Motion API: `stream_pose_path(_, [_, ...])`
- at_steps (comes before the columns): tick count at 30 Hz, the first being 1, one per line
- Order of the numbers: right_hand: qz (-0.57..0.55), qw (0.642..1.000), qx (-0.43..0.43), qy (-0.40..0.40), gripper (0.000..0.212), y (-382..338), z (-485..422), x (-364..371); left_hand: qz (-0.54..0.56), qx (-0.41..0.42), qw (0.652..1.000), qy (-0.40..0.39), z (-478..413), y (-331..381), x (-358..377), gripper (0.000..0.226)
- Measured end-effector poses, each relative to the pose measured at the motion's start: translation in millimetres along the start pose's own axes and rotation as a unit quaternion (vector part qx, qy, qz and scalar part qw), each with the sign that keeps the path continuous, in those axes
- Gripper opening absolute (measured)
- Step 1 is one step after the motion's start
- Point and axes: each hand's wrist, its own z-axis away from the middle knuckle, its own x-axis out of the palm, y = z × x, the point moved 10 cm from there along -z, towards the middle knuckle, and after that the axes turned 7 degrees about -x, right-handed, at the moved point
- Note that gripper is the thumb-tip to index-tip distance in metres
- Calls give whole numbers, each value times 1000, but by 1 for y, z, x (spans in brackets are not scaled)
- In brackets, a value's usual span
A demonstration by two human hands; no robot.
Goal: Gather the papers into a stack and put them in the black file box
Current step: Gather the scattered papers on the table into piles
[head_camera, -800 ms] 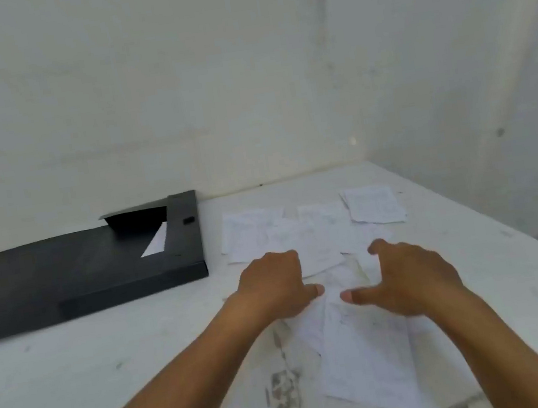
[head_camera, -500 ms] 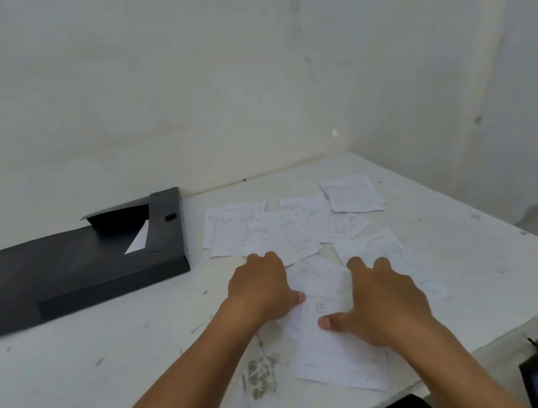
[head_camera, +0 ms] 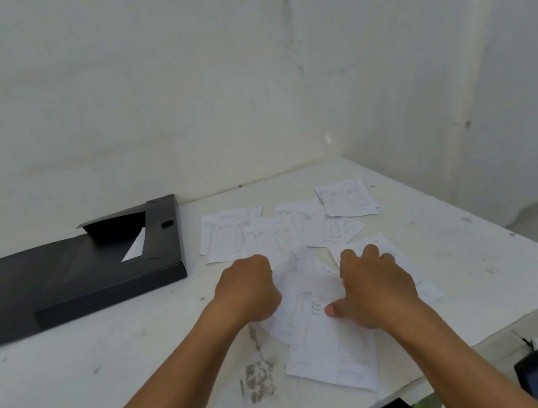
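While the white worktop (head_camera: 476, 264) fills most of the view, the black file box (head_camera: 74, 279) lies at its left with the flap open and one white sheet showing inside. Loose papers (head_camera: 282, 233) are scattered to the right of it, overlapping, none stacked yet. Nearest, a larger sheet (head_camera: 329, 351) lies under both hands. The left hand (head_camera: 246, 288) is curled, knuckles up, seemingly pinching a sheet's edge; the right hand (head_camera: 374, 287) presses flat, fingers spread. Thin, limp and slippery, the sheets should slide together easily; lift them by the edges.
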Motion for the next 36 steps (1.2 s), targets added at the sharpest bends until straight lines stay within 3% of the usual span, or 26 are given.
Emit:
stream_pose_path(3, [10,999,-41,18,32,-5,-8,-4,3,11,1000,-5,4,-4,-6,21])
stream_pose_path(5, [2,998,-62,25,20,-6,-12,-7,0,17,1000,-8,7,-7,-10,26])
stream_pose_path(14, [-56,994,-59,73,22,24,-38,-50,6,23,1000,-6,16,-19,-47,26])
stream_pose_path(16, [-13,996,15,82,59,42,-38,-48,20,17,1000,6,11,-22,-54,27])
stream_pose_path(18, [39,994,103,27,102,61,-29,-33,29,14,999,13,6,-23,-55,28])
stream_pose_path(20, [46,989,139,-20,117,67,-21,-17,36,15,999,15,1,-21,-53,28])
stream_pose_path(28, [-55,989,135,-7,67,60,-23,-10,103,32,994,-5,-14,-6,-38,42])
stream_pose_path(36, [-104,979,164,64,51,74,-26,-32,167,21,986,3,-19,-18,-44,45])
